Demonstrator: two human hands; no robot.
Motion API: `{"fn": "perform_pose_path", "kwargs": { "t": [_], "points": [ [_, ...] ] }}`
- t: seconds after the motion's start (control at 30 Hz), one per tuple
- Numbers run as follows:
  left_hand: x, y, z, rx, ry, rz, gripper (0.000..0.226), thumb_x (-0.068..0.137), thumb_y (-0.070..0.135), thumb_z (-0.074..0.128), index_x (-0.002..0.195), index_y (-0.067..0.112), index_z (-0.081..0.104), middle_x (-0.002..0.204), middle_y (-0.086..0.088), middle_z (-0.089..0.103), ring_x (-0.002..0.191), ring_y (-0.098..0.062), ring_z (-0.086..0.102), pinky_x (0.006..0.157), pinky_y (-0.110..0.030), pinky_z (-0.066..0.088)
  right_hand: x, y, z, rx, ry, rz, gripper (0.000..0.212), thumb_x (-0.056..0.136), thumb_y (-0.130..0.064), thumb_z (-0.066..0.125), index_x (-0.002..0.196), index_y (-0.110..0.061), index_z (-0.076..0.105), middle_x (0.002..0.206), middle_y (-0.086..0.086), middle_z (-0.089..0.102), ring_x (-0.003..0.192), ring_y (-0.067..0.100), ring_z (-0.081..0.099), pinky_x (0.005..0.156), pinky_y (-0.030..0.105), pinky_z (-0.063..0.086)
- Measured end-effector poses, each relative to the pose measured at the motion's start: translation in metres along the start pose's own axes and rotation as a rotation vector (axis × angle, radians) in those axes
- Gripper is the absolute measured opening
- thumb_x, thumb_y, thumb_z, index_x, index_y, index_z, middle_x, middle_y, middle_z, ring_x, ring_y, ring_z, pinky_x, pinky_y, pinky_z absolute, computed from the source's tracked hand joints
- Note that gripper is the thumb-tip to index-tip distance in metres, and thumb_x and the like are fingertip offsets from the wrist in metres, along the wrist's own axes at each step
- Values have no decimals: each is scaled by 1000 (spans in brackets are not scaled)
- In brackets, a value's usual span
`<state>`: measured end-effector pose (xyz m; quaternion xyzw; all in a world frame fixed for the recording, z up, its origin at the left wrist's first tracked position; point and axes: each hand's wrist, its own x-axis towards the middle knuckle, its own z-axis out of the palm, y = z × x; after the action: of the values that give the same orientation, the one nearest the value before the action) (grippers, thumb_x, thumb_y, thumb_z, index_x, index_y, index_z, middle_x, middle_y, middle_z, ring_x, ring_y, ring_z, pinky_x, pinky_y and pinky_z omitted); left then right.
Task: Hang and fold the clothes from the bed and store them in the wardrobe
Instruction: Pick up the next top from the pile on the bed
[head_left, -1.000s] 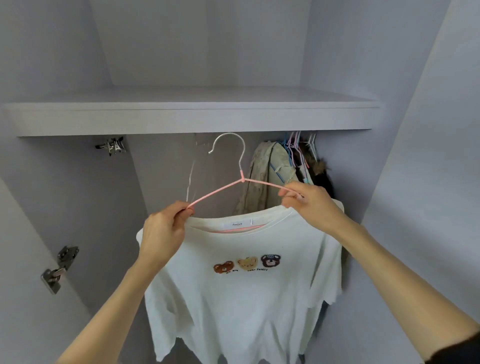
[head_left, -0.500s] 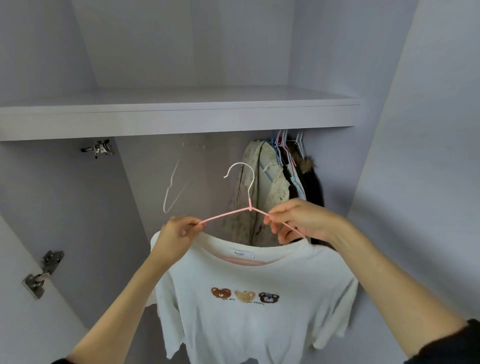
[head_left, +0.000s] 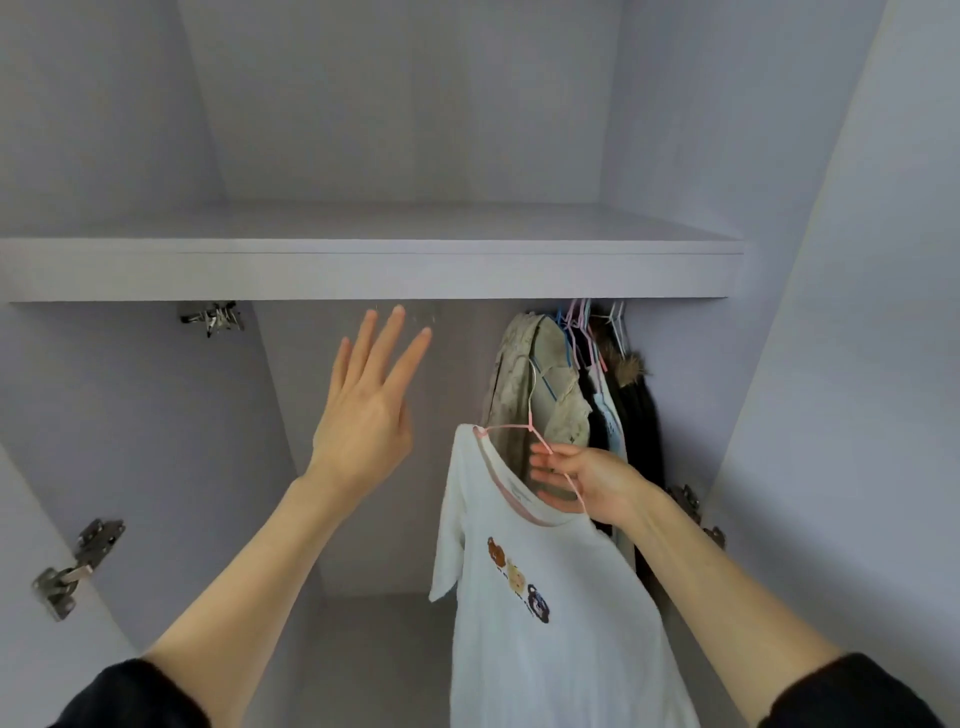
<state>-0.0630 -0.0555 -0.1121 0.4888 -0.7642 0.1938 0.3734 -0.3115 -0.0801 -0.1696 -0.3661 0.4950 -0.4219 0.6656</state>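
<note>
Left hand (head_left: 363, 415): raised inside the wardrobe (head_left: 156, 415), fingers straight and spread, holding nothing, fingertips just under the shelf (head_left: 363, 275). Right hand (head_left: 587, 486): fingers curled around one arm of the pink hanger (head_left: 511, 427), gripping it. White T-shirt (head_left: 545, 623) with three bear prints: hangs on that hanger, turned at an angle, just beside the garments (head_left: 540, 389) already hung at the right end of the wardrobe. Door hinges (head_left: 78, 566) sit at the lower left
</note>
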Motion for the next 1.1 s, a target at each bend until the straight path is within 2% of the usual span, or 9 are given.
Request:
{"fn": "perform_pose_path", "kwargs": {
  "t": [0.1, 0.2, 0.3, 0.4, 0.7, 0.83, 0.93, 1.03, 1.1],
  "points": [
    [29, -6, 5, 128, 36, 85, 73, 80, -11, 50, 146, 10, 29, 155, -19, 17, 142, -43, 6, 112, -62, 9, 26, -13, 4, 148, 14, -28, 20, 95, 1, 46, 103, -8, 61, 96, 4, 65, 88, 17, 62, 74, 32, 52],
    [53, -21, 18, 215, 21, 88, 75, 83, -3, 53, 149, 14, 21, 156, -19, 9, 142, -43, 3, 110, -64, 4, 59, -21, 4, 256, 16, -91, 23, 96, 1, 44, 115, -7, 56, 98, 5, 65, 92, 19, 62, 79, 33, 51],
    [64, -45, 33, 263, 25, 86, 77, 85, 6, 57, 150, 19, 17, 157, -15, 3, 143, -42, 1, 107, -67, 1, 93, -28, 3, 309, 21, -152, 31, 98, -2, 41, 127, -8, 48, 113, 7, 61, 115, 24, 55, 79, 34, 54],
    [68, -64, 48, 320, 110, 155, 84, 81, 6, 62, 150, 23, 17, 157, -11, 3, 144, -39, 2, 105, -68, 0, 126, -42, 4, 331, 35, -207, 32, 99, -2, 40, 130, -7, 47, 128, 11, 55, 128, 27, 46, 91, 39, 48],
    [77, -75, 66, 407, 282, 191, 98, 68, 0, 69, 146, 26, 17, 153, -8, 11, 140, -36, -1, 102, -68, -2, 162, -73, 13, 327, 60, -357, 36, 101, -5, 37, 136, 0, 41, 134, 17, 50, 129, 27, 45, 89, 38, 49],
    [77, -76, 68, 410, 289, 189, 98, 68, 1, 67, 147, 29, 15, 156, -5, -2, 143, -33, -9, 104, -66, -3, 166, -83, 15, 314, 66, -372, 36, 100, -2, 37, 136, 1, 40, 134, 18, 50, 126, 28, 48, 96, 38, 46],
    [76, -76, 68, 410, 285, 184, 98, 71, 3, 64, 148, 30, 10, 157, 2, -20, 144, -26, -18, 107, -63, -8, 166, -95, 11, 337, 99, -406, 34, 99, -1, 41, 133, 2, 44, 132, 19, 52, 117, 26, 54, 89, 35, 48],
    [76, -76, 68, 418, 273, 189, 104, 72, 3, 64, 150, 31, 1, 156, 3, -22, 144, -27, -17, 109, -60, -13, 168, -109, 8, 293, 153, -384, 34, 99, 0, 40, 133, 4, 43, 135, 21, 49, 121, 31, 52, 91, 34, 47],
    [75, -75, 66, 418, 256, 185, 104, 71, 2, 66, 150, 30, 4, 158, 0, -14, 144, -31, -13, 109, -61, -13, 171, -108, 9, 244, 186, -336, 34, 99, 1, 39, 133, 4, 42, 135, 23, 48, 120, 32, 52, 92, 35, 47]
  ]
}}
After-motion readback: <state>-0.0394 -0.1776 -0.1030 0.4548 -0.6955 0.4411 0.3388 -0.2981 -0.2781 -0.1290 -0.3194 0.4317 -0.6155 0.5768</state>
